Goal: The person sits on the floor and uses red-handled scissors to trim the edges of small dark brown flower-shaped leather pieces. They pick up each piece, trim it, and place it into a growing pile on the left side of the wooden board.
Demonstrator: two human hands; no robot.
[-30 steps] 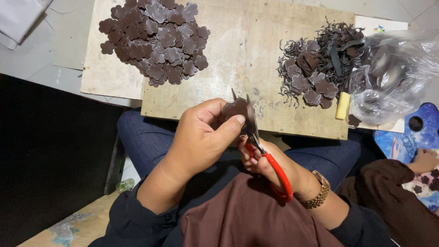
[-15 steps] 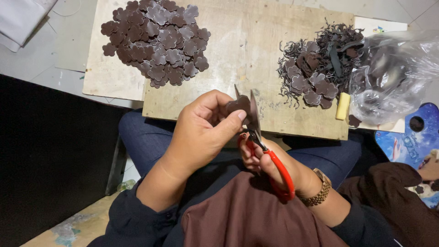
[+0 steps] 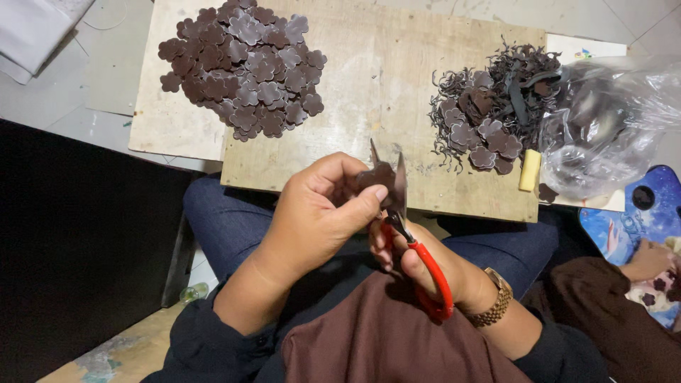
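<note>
My left hand (image 3: pixel 319 220) pinches a small dark brown flower-shaped piece (image 3: pixel 372 176) between thumb and fingers over my lap. My right hand (image 3: pixel 433 266) grips red-handled scissors (image 3: pixel 408 237), their blades open around the piece's edge. On the wooden board (image 3: pixel 376 92) ahead, a heap of finished brown flower pieces (image 3: pixel 245 64) lies at the left. A pile of trimmings mixed with uncut pieces (image 3: pixel 493 106) lies at the right.
A crumpled clear plastic bag (image 3: pixel 603 124) sits right of the trimmings, with a small yellow block (image 3: pixel 528 170) beside it. Another person's hand (image 3: pixel 645 259) rests on a blue patterned tray (image 3: pixel 638 206) at far right. A black surface (image 3: pixel 78 241) fills the left.
My hands and the scissors shifted slightly; the blades stand more upright around the piece, and my left hand has turned the piece a little.
</note>
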